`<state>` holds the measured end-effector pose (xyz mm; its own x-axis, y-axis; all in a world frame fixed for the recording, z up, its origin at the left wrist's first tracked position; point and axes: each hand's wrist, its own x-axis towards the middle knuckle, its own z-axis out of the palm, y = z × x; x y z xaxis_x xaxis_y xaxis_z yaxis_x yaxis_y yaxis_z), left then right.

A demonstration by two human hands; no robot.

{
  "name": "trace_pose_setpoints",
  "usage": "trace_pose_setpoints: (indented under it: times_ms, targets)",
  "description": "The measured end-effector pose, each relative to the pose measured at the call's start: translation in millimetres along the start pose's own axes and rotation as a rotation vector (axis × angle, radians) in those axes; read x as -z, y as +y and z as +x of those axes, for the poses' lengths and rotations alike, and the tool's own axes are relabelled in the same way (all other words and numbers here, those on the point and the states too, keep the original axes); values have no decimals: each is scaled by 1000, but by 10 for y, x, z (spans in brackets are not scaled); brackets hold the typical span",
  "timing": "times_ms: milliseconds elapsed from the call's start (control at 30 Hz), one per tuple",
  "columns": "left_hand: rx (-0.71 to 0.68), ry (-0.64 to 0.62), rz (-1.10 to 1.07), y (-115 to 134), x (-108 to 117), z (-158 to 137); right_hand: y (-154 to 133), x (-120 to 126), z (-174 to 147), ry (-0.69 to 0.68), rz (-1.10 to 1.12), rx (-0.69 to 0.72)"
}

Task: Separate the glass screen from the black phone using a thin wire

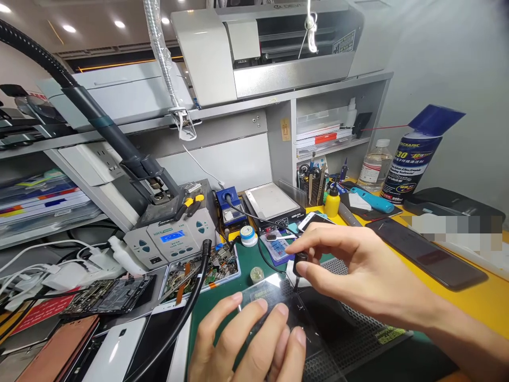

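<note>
Between the thumb and fingertips of my right hand [353, 265] is a short tool with a black round handle [301, 261]. Its thin dark tip points down at a clear, shiny panel [262, 291]; I cannot tell whether they touch. My left hand [250, 339] lies palm down over the panel, its fingers stretched across the near left part. Beneath the panel something dark shows, partly hidden by glare and my fingers. A black perforated mat [366, 323] lies below, on a green work mat [234, 278]. A small round clear container [256, 274] stands just beyond the panel.
To the left are a grey rework station [173, 239], a tray of circuit parts [214, 265], a black hose [191, 297] and several phones. A dark phone [427, 254] lies right of my right hand. Behind stand a yellow bottle [331, 202] and a spray can [413, 164].
</note>
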<state>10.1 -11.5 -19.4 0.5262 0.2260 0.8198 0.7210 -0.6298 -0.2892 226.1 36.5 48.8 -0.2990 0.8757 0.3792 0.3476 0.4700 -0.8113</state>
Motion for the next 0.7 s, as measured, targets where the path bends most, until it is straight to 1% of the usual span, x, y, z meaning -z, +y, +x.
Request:
trace_pose_setpoints:
  times_ms: [133, 233, 300, 400, 500, 700]
  targets:
    - [-2, -38, -18, -63, 74, 63, 26, 25, 17, 105, 37, -31]
    - [23, -30, -10, -117, 101, 110, 66, 61, 65, 157, 166, -76]
    - [59, 9, 18, -142, 97, 125, 97, 88, 111, 149, 265, -140]
    - [88, 53, 48, -163, 81, 126, 148, 128, 170, 91, 388, -209]
    - [83, 66, 69, -178, 73, 116, 202, 152, 197, 47, 451, -203]
    - [82, 80, 85, -190, 79, 109, 261, 126, 213, 13, 443, -174]
